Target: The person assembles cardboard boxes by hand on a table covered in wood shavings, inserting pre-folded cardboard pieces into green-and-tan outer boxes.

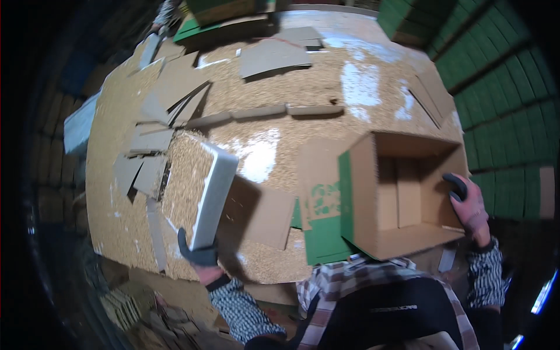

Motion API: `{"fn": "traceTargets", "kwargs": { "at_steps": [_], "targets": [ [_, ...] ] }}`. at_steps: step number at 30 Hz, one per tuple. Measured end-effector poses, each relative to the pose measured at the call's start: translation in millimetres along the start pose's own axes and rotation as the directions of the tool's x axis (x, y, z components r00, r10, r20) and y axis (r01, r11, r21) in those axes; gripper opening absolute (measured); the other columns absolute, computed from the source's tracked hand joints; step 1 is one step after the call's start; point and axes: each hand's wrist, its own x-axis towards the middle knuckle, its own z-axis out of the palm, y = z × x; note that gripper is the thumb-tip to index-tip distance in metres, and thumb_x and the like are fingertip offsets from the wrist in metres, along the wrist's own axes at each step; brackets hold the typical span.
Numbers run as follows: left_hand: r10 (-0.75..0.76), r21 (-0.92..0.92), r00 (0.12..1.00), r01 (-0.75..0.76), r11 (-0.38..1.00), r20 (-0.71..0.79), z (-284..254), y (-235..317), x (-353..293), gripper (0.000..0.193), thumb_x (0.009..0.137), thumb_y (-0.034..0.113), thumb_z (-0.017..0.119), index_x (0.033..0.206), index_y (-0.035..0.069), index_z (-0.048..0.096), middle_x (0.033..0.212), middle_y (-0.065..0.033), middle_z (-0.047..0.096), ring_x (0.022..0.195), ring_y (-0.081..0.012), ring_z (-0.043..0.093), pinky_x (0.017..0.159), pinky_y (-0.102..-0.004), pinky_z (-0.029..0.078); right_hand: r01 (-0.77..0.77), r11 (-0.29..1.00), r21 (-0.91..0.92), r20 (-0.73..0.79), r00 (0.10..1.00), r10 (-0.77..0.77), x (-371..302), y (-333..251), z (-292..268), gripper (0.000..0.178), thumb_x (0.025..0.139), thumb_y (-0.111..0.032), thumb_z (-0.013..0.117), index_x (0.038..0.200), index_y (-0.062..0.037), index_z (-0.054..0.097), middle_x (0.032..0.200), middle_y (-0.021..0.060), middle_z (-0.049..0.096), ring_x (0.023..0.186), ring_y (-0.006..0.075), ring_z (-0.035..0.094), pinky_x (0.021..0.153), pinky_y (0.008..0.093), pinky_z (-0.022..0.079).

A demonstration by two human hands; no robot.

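Note:
My left hand (pixel 199 255), in a dark-coated glove, is closed on the near end of a white-walled tray (pixel 213 198). Tan flakes like wood shavings show against the tray's left side; whether they fill it or lie behind it I cannot tell. In my right hand (pixel 468 204), gloved in pink and black, is the right wall of an open cardboard box (pixel 361 192). The box is tilted so that its bare inside shows, and green printed flaps (pixel 326 236) hang out on its left.
Tan shavings (pixel 262 87) cover the big table, with white patches between. Loose cardboard sheets (pixel 274 58) lie about, several beside the tray. A low row of pale strips (pixel 259 112) crosses the middle. Green boxes (pixel 507 134) are stacked at right. Another person's hand (pixel 163 17) shows far left.

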Motion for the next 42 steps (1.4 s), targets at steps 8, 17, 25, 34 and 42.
{"fn": "traceTargets", "kwargs": {
  "at_steps": [8,17,25,34,42],
  "targets": [
    [0.397,0.036,0.374,-0.764,0.644,0.838,154,50,-186,0.058,0.078,0.011,0.075,0.128,0.001,0.047,0.129,-0.0179,0.054,0.116,-0.0259,0.056,0.096,-0.0434,0.050,-0.004,0.987,0.163,0.031,1.000,-0.002,-9,5,4,0.061,0.077,-0.007,0.057,0.137,-0.0080,0.045,0.117,0.0259,0.056,0.110,0.0403,0.055,0.097,0.0418,0.044],
    [0.179,-0.043,0.032,-0.914,0.403,0.983,261,27,-268,0.036,0.086,0.003,0.064,0.120,0.002,0.052,0.122,-0.0197,0.059,0.111,-0.0279,0.060,0.094,-0.0369,0.049,0.251,0.903,0.348,0.113,0.945,-0.306,-5,77,36,0.083,0.081,-0.014,0.065,0.149,-0.0039,0.018,0.114,0.0255,0.058,0.092,0.0285,0.063,0.083,0.0350,0.052],
    [0.106,0.121,0.127,-0.991,0.061,0.986,242,23,-251,0.035,0.089,0.015,0.066,0.120,0.000,0.062,0.101,-0.0075,0.069,0.089,-0.0139,0.065,0.082,-0.0264,0.051,0.275,0.838,0.471,0.009,0.948,-0.317,-23,35,-12,0.082,0.070,-0.019,0.065,0.145,-0.0044,0.034,0.119,0.0210,0.059,0.107,0.0262,0.058,0.093,0.0345,0.045],
    [0.114,0.945,0.992,0.088,-0.314,-0.055,32,-113,-47,0.134,0.057,0.068,0.078,0.146,-0.008,0.013,0.145,-0.0291,0.033,0.130,-0.0475,0.038,0.111,-0.0459,0.029,-0.007,0.941,0.339,-0.050,0.998,0.026,-20,19,-6,0.070,0.075,0.000,0.054,0.143,-0.0103,0.040,0.126,0.0210,0.057,0.110,0.0290,0.058,0.095,0.0346,0.044],
    [0.306,0.725,0.952,-0.217,0.654,0.008,8,-52,9,0.023,0.081,0.007,0.070,0.101,-0.004,0.066,0.082,-0.0069,0.068,0.070,-0.0155,0.059,0.064,-0.0295,0.048,-0.114,0.941,0.319,-0.127,0.979,0.162,-13,67,21,0.062,0.078,-0.009,0.067,0.136,0.0010,0.045,0.123,0.0216,0.058,0.113,0.0281,0.057,0.098,0.0341,0.043]
  ]
}}
